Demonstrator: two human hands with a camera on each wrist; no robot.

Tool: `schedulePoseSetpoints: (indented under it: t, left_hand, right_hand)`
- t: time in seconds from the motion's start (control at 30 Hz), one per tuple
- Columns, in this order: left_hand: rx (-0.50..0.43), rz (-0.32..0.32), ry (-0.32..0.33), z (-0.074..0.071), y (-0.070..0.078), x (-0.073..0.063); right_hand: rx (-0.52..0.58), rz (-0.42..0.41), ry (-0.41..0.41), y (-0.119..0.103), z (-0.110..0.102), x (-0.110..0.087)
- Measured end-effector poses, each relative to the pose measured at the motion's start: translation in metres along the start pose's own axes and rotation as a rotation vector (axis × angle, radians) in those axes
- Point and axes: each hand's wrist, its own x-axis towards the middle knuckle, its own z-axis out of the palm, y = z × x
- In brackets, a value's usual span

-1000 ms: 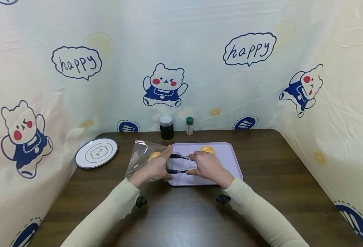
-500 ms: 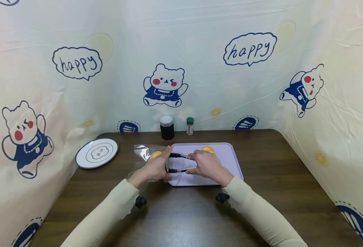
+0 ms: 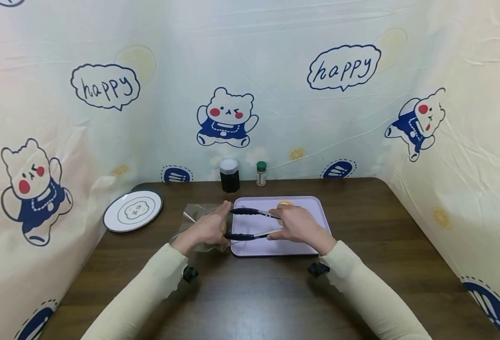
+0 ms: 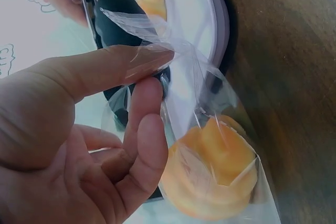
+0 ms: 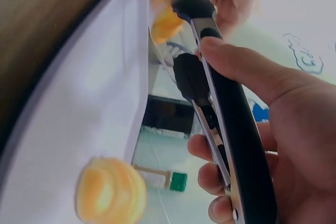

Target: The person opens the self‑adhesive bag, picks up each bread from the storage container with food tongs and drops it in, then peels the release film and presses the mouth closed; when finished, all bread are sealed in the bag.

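My left hand (image 3: 209, 229) pinches the mouth of a clear plastic bag (image 4: 247, 129) between thumb and fingers, at the left end of a lilac tray (image 3: 314, 205). A golden bread roll (image 4: 210, 177) sits inside the bag; in the head view the hand hides it. My right hand (image 3: 298, 224) holds black-tipped metal tongs (image 3: 245, 236) over the tray, with their arms spread and nothing between the tips. The tips point left toward the bag's mouth. Another bread roll (image 5: 110, 192) rests on the tray, partly behind the right hand in the head view.
A white plate (image 3: 118, 215) with a dark rim lies at the table's left edge. Behind the tray stand a dark jar (image 3: 229, 179) with a white lid and a small green-capped bottle (image 3: 261, 174). A printed cloth (image 3: 275, 118) hangs around the wooden table (image 3: 250, 297).
My right hand has drawn the tongs to the right, away from the bag. The left hand has shifted slightly left, and the bag has sagged lower. Its roll has gone behind the hand.
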Motion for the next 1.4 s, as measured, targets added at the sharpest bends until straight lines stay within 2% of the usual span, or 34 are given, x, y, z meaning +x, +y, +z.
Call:
schedulePoseSetpoints:
  t: [0.33, 0.43, 0.73, 1.0, 1.2, 1.4]
  left_hand:
    - [-0.023, -0.009, -0.013, -0.002, -0.001, 0.001]
    - [-0.038, -0.019, -0.018, -0.003, -0.001, 0.000]
    - [-0.032, 0.011, -0.017, -0.006, 0.000, -0.001]
    - [-0.035, 0.013, -0.015, -0.005, -0.002, 0.001]
    - [-0.024, 0.033, 0.002, -0.005, -0.004, 0.001]
    - [-0.026, 0.041, 0.004, -0.004, -0.004, 0.000]
  right_hand:
    - [0.118, -0.009, -0.030, 0.035, -0.017, -0.019]
    - [0.122, 0.026, -0.042, 0.049, -0.019, -0.023]
    - [0.124, 0.153, -0.061, 0.087, -0.023, -0.036]
    - [0.105, 0.274, -0.083, 0.114, -0.022, -0.044]
    - [0.113, 0.327, -0.118, 0.128, -0.018, -0.046]
    - [0.132, 0.331, -0.182, 0.134, -0.015, -0.046]
